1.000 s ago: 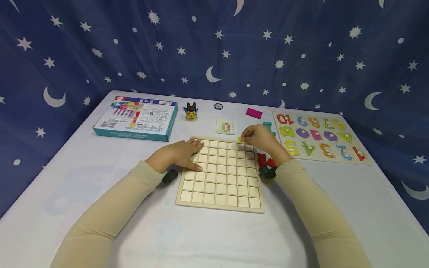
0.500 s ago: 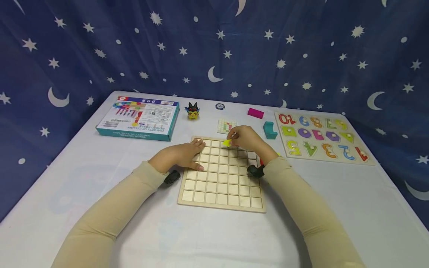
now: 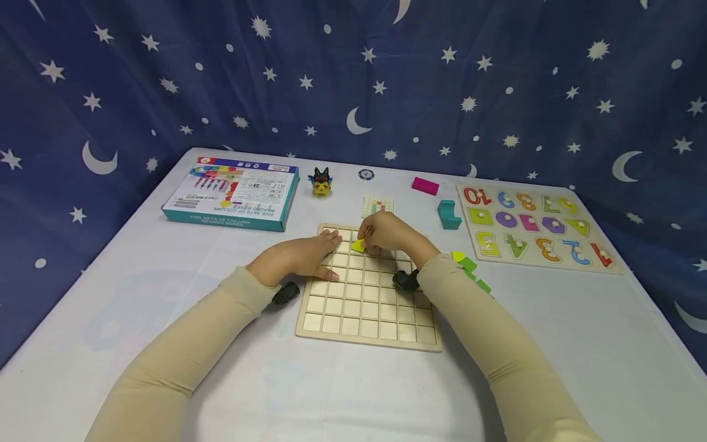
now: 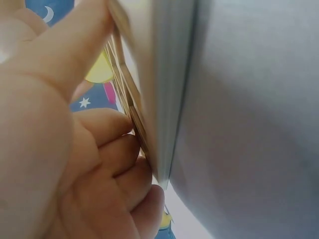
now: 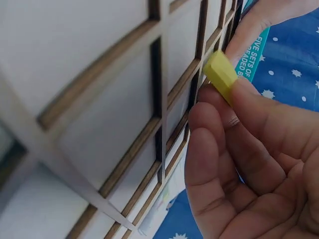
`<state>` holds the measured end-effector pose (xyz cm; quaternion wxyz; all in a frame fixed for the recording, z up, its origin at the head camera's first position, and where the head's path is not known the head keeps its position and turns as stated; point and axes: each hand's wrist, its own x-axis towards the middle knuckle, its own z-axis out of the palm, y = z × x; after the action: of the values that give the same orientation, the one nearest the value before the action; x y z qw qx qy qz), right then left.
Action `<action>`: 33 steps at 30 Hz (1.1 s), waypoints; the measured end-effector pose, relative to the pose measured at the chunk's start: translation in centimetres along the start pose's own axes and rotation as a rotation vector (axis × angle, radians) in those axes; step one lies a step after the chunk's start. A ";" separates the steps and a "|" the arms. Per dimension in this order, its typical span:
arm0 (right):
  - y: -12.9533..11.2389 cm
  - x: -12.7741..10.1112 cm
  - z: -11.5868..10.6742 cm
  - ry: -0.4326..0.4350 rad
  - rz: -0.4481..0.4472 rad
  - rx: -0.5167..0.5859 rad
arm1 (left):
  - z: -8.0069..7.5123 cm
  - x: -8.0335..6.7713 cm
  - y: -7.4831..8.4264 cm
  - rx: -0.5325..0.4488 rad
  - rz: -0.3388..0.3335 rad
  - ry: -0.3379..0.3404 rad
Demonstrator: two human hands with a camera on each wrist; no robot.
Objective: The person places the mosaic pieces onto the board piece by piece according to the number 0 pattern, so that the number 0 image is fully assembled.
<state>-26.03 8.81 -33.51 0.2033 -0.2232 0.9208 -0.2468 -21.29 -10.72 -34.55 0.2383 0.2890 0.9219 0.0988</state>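
Observation:
A wooden grid board (image 3: 369, 307) with square recesses lies flat on the white table. My left hand (image 3: 301, 256) rests on its left edge, thumb and fingers spread apart; the left wrist view shows the fingertips (image 4: 144, 172) right at the board's side. Between thumb and fingers my right hand (image 3: 386, 232) pinches a small yellow block (image 3: 358, 245), held over the upper left squares. Seen from the right wrist, the yellow block (image 5: 221, 74) is thick with an angled end and tilted close to the grid. The grid squares in view hold no pieces.
Behind the board lies a small pattern card (image 3: 381, 204). Loose green pieces (image 3: 469, 264) and a yellow piece (image 3: 457, 256) lie beside my right sleeve. Around stand a teal holder (image 3: 450, 215), magenta block (image 3: 425, 186), number puzzle (image 3: 536, 224), toy figure (image 3: 321, 182), chip (image 3: 366, 174) and box (image 3: 232, 196).
My right hand has carried the yellow block leftward from the board's upper right corner to its upper left squares. The left hand stays on the edge. Red pieces seen earlier are now hidden.

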 end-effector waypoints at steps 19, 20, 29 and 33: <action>0.4 -1.0 -0.9 -0.027 -0.024 -0.127 | 0.1 0.0 0.1 -0.073 0.013 -0.006; 0.7 -1.4 -1.2 -0.018 -0.023 -0.120 | 0.2 0.0 0.1 -0.074 0.010 -0.001; 4.8 -4.7 -4.0 0.002 0.051 -0.094 | 0.1 -0.3 0.3 -0.100 0.015 0.014; 6.8 -6.1 -4.8 0.001 0.070 -0.105 | 0.1 -0.3 0.2 -0.099 0.010 0.017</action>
<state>-25.51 18.97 -31.78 0.1993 -0.2011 0.9399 -0.1909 -20.91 -10.77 -34.45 0.2440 0.2807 0.9164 0.1481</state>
